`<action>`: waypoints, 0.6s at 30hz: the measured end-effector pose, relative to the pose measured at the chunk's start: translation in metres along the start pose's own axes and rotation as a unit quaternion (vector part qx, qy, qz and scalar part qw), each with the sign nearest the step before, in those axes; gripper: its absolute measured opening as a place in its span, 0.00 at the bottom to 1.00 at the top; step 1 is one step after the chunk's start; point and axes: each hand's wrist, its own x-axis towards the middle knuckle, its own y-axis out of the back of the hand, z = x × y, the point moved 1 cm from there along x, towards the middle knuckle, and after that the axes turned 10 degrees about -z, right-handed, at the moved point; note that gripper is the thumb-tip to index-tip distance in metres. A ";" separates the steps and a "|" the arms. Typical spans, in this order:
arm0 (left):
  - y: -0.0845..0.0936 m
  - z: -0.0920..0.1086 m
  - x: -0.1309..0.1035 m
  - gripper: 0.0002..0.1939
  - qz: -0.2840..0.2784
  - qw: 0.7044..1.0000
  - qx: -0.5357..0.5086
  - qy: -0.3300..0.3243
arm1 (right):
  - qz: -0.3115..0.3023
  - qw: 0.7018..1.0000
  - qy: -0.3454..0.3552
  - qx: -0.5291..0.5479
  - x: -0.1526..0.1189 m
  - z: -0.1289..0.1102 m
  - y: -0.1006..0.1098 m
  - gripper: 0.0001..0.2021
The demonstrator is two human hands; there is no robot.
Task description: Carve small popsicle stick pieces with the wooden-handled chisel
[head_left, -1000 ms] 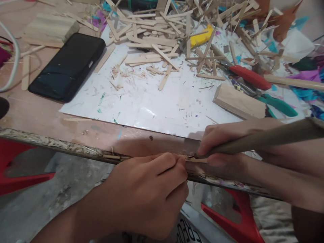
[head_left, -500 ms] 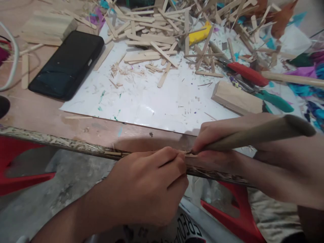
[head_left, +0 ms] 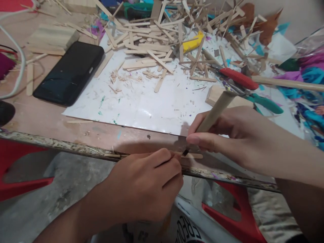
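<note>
Near the table's front edge, my left hand (head_left: pixel 149 182) is closed on a thin wooden stick (head_left: pixel 194 156), pressing it to the tabletop. The stick's rounded end shows to the right of my fingertips. My right hand (head_left: pixel 222 135) grips a tool with a thick, light wooden handle (head_left: pixel 215 113), held tilted up. Its dark tip (head_left: pixel 186 152) is at the stick, just right of my left fingertips. Whether the tip touches the wood is hard to tell.
White paper (head_left: pixel 141 104) with shavings covers the middle. A black phone (head_left: pixel 69 72) lies at left, beside a wood block (head_left: pixel 53 37). Behind are piled sticks (head_left: pixel 149 47), a yellow object (head_left: pixel 193 42), a red-handled tool (head_left: pixel 239 78) and green-handled pliers (head_left: pixel 267 102).
My right hand has raised the tool from a low slant to a steeper angle and shifted slightly left, uncovering the stick's right end. My left hand keeps nearly the same place.
</note>
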 end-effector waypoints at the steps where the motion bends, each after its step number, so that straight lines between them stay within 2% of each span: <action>1: 0.000 0.000 0.000 0.17 0.002 1.000 0.000 -0.002 | 0.005 1.000 -0.010 0.012 0.000 0.002 -0.002 0.23; 5: 0.001 0.000 0.000 0.18 -0.011 1.000 -0.005 -0.003 | 0.009 0.993 -0.057 0.100 -0.003 0.014 -0.005 0.25; 7: 0.001 -0.001 0.000 0.15 -0.016 1.000 -0.013 0.001 | 0.032 0.991 -0.063 0.115 -0.008 0.018 -0.005 0.25; 9: 0.000 0.000 -0.001 0.11 -0.013 1.000 -0.026 0.006 | 0.076 0.991 -0.051 0.095 -0.015 0.018 -0.004 0.23; 12: -0.001 0.001 -0.002 0.10 0.006 0.999 -0.050 0.011 | 0.122 0.991 -0.028 0.051 -0.032 0.016 -0.008 0.18; 16: 0.002 0.001 0.001 0.08 0.009 0.998 -0.068 0.014 | 0.177 0.984 -0.005 0.021 -0.056 0.015 -0.023 0.09; 18: 0.005 0.001 0.001 0.06 0.036 0.995 -0.098 0.008 | 0.218 0.976 0.009 -0.015 -0.062 0.016 -0.031 0.06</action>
